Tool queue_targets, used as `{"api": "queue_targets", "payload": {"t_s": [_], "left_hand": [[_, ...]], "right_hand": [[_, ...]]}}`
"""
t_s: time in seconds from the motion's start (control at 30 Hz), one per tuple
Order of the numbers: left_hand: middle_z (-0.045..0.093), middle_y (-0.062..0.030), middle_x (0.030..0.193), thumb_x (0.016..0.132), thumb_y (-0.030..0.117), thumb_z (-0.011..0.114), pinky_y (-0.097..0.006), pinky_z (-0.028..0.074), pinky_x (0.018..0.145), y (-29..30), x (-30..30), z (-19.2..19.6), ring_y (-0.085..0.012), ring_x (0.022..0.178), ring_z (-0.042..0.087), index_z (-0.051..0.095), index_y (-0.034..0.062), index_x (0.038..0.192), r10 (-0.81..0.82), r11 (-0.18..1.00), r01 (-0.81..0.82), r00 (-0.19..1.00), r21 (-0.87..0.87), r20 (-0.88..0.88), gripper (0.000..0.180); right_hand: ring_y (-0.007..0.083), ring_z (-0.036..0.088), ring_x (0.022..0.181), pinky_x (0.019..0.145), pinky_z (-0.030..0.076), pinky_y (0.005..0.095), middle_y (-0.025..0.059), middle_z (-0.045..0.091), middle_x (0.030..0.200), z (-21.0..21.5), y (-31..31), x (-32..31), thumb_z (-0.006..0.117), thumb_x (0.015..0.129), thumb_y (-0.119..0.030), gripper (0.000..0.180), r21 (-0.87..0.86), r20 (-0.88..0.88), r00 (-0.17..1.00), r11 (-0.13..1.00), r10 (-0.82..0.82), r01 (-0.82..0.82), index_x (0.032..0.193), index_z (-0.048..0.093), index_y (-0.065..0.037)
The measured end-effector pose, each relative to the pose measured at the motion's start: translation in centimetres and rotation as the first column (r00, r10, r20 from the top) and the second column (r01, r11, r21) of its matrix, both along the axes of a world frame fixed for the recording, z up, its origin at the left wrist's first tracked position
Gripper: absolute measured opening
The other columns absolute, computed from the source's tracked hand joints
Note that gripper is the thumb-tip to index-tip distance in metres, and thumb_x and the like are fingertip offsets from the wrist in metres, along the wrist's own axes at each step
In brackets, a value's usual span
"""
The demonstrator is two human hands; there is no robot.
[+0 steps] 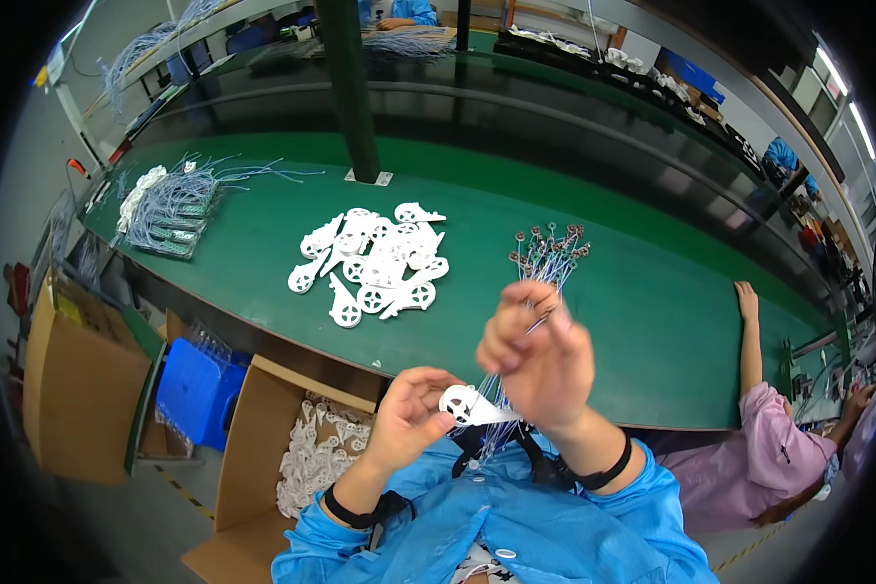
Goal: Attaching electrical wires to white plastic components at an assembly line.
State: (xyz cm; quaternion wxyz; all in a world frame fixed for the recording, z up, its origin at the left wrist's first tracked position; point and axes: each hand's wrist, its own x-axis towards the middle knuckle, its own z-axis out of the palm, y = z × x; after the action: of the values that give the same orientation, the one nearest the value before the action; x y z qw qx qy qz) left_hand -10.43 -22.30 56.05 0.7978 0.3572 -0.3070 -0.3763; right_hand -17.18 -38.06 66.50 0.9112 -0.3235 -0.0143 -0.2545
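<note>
Near the table's front edge my left hand pinches a white plastic housing, with a round spoked end and a tapering tail. My right hand is raised to its right, slightly blurred. Its thumb and fingers close on a thin dark strand, apparently a wire. Behind that hand lies a bundle of thin wires with small round brown and green parts at the far ends. The wires run toward me under the right hand and hang over the edge. A pile of similar white housings lies farther left.
Bundled grey-blue wires lie at the table's far left. A green post stands behind the pile. Below the edge, a cardboard box holds more white parts, beside a blue bin. A person in pink rests an arm at the right.
</note>
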Motion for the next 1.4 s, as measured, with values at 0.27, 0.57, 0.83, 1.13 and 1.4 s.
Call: {"api": "queue_targets", "payload": {"t_s": [0.27,0.57,0.83,1.13,1.4], "left_hand": [[0.053,-0.0187,0.121,0.085,0.002,0.066,-0.034,0.051,0.089,0.3,-0.6,1.0,-0.0232,0.107,0.059,0.039,0.0037,0.128,0.045,0.998,-0.046,0.999,-0.036,-0.019,0.051],[0.051,-0.0177,0.122,0.086,0.000,0.064,-0.032,0.054,0.085,0.0,-1.9,0.5,-0.0232,0.107,0.059,0.040,0.0019,0.124,-0.061,0.998,0.056,0.981,-0.029,-0.184,0.045],[0.052,-0.0187,0.123,0.084,-0.004,0.065,-0.036,0.048,0.096,-0.4,-1.8,1.4,-0.0235,0.112,0.056,0.044,-0.0018,0.121,-0.070,0.996,0.066,0.994,-0.053,-0.079,0.043],[0.052,-0.0169,0.123,0.085,-0.001,0.066,-0.036,0.046,0.097,-0.6,-2.1,2.1,-0.0228,0.112,0.056,0.051,-0.0053,0.121,0.070,0.997,-0.074,0.990,0.032,0.123,0.039],[0.053,-0.0193,0.126,0.086,0.017,0.069,-0.036,0.047,0.095,-1.2,-2.9,2.5,-0.0253,0.113,0.055,0.052,-0.0021,0.125,0.230,0.969,-0.244,0.946,0.031,0.229,0.047]], "right_hand": [[0.0197,0.050,0.084,0.079,0.040,0.0287,0.0095,0.053,0.091,-4.0,-0.4,-3.7,0.046,0.098,-0.016,0.020,-0.878,-0.092,0.973,0.478,-0.212,0.021,0.099,0.060,-0.002],[0.0240,0.056,0.093,0.081,0.045,0.0324,0.0118,0.057,0.099,-2.7,-2.1,-6.8,0.060,0.089,-0.008,0.026,-0.907,-0.307,0.944,0.337,-0.125,-0.250,0.113,0.058,0.003],[0.0260,0.053,0.088,0.080,0.043,0.0347,0.0095,0.054,0.094,-2.9,-2.8,-6.5,0.067,0.084,-0.009,0.028,-0.966,-0.202,0.974,0.183,-0.107,-0.180,0.110,0.062,-0.004],[0.0269,0.057,0.094,0.081,0.043,0.0356,0.0111,0.061,0.102,-3.8,-2.5,-5.8,0.069,0.080,-0.003,0.028,-0.992,0.019,0.992,0.121,-0.123,0.034,0.105,0.057,-0.001],[0.0253,0.057,0.085,0.073,0.046,0.0333,0.0113,0.061,0.098,-3.8,-2.0,-5.0,0.071,0.076,-0.001,0.026,-0.984,0.099,0.980,0.130,-0.171,0.122,0.101,0.062,0.000]]}}
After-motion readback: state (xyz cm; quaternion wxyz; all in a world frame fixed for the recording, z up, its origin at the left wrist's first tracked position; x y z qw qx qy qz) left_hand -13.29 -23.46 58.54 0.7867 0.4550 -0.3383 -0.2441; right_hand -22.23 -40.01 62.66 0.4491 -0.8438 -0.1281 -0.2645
